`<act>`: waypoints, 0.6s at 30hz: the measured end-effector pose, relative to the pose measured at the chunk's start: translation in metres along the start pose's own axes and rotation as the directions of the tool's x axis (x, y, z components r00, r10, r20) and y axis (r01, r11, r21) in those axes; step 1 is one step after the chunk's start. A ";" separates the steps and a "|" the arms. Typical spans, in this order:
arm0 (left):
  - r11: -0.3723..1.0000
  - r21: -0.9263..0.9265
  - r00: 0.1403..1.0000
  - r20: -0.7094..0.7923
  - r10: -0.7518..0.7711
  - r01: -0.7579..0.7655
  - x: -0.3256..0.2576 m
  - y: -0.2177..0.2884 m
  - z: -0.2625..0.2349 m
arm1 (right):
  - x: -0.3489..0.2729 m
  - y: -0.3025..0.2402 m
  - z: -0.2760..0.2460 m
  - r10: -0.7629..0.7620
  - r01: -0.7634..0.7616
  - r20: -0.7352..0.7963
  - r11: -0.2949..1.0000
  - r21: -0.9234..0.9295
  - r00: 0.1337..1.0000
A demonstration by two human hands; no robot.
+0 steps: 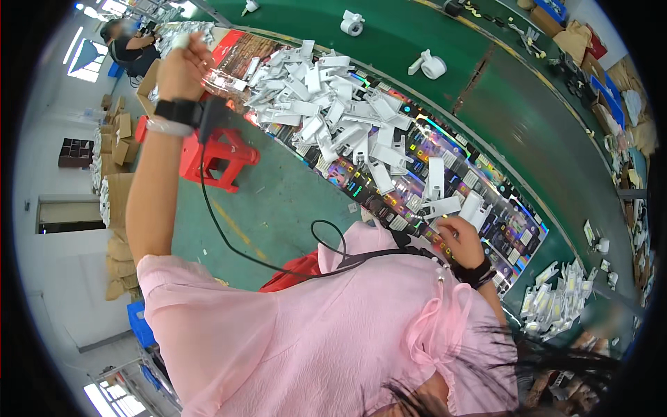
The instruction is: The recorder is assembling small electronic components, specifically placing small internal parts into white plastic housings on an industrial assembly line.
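Up at the far left, my left hand (185, 68) is raised beside the end of the bench, its fingers bent but apart. Something small and white (182, 40) shows at its fingertips; whether it is held or worn on a finger is unclear. My right hand (461, 240) rests low over the near side of the bench, fingers curled. Just past its fingertips lies a flat white plastic piece (441, 206), and another white piece (472, 208) lies against its far side. Anything inside the curled fingers is hidden. A heap of white plastic pieces (326, 104) covers the bench's middle.
Shiny printed sheets (514, 236) cover the bench top. Behind runs a green conveyor belt (396, 42) carrying white round-headed parts (432, 66). A red stool (219, 156) stands left of the bench. More white pieces (556, 299) are piled at right. A black cable (229, 243) crosses before me.
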State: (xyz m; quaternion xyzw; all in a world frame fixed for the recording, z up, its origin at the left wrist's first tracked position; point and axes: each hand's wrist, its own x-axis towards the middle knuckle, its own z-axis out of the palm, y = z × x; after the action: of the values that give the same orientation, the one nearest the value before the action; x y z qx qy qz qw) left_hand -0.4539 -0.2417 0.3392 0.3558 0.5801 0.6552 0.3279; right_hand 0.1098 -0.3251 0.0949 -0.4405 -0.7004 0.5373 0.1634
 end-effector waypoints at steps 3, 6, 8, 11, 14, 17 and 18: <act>0.994 -0.002 0.993 -0.048 0.110 -0.110 0.031 0.034 0.004 | 0.038 -0.079 0.007 -0.204 0.140 0.326 0.967 0.211 0.923; 0.987 -0.010 0.987 0.015 0.162 -0.162 0.065 0.060 -0.030 | 0.061 -0.133 0.050 -0.486 0.362 0.581 0.874 0.325 0.653; 0.984 -0.003 0.978 0.109 0.177 -0.177 0.082 0.058 -0.008 | 0.070 -0.157 0.072 -0.485 0.338 0.635 0.874 0.348 0.602; 0.979 0.002 0.960 0.197 0.198 -0.202 0.078 0.065 0.012 | 0.079 -0.165 0.092 -0.424 0.358 0.869 0.876 0.323 0.254; 0.971 0.016 0.943 0.244 0.228 -0.239 0.057 0.073 0.013 | 0.080 -0.150 0.105 -0.499 0.463 0.772 0.833 0.303 0.393; 0.929 0.139 0.917 0.264 0.299 -0.343 0.011 0.061 0.035 | 0.088 -0.127 0.096 -0.583 0.603 0.402 0.793 0.092 0.706; 0.867 0.242 0.879 0.318 0.354 -0.436 -0.010 0.055 0.044 | 0.090 -0.122 0.090 -0.413 0.514 0.427 0.844 -0.153 0.805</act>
State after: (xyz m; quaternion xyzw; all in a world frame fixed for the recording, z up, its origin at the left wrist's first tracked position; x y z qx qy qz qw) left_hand -0.4122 -0.2331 0.3967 0.5982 0.5397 0.5575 0.2004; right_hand -0.0570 -0.3130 0.1490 -0.1599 -0.8695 0.4578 0.0933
